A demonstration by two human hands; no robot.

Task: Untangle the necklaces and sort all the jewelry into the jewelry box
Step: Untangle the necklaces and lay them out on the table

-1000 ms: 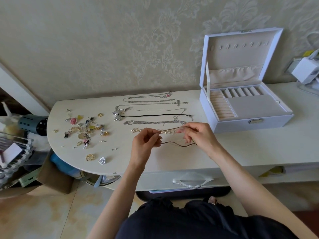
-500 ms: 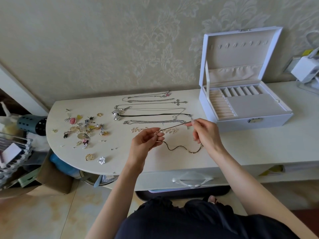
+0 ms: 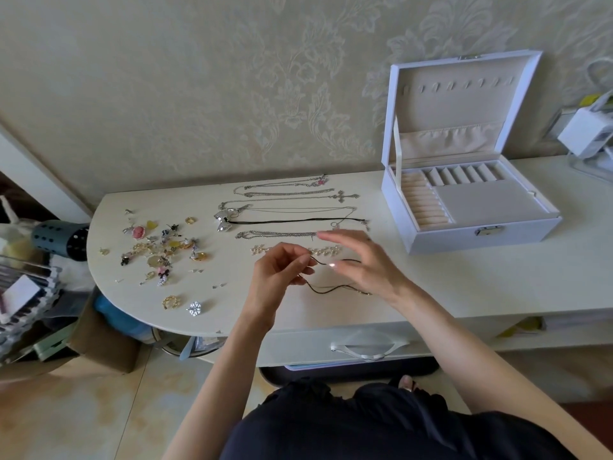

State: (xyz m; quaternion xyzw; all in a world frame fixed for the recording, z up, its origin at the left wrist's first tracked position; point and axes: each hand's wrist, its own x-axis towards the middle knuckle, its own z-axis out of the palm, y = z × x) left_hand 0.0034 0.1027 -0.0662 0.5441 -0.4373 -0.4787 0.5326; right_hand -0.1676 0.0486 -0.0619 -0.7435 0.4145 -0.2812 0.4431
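Note:
My left hand (image 3: pixel 282 273) pinches one end of a thin dark cord necklace (image 3: pixel 335 288) just above the white table (image 3: pixel 481 280). The cord runs right and loops back along the tabletop under my right hand (image 3: pixel 361 263). That hand hovers over it with straight, spread fingers and holds nothing. Behind my hands several necklaces (image 3: pixel 292 207) lie stretched out in rows, the nearest a pale beaded one (image 3: pixel 328 250). The white jewelry box (image 3: pixel 471 200) stands open at the right, its compartments bare.
A scatter of small earrings, rings and charms (image 3: pixel 159 250) covers the table's rounded left end, with a gold ring (image 3: pixel 170 302) and a crystal piece (image 3: pixel 194 308) near the front edge. White chargers (image 3: pixel 587 131) sit at the far right. Cluttered bins stand on the floor at left.
My right hand has let go of the cord end it had pulled out to the right, and its fingers have spread open. The cord has dropped onto the table. My left hand keeps its pinch.

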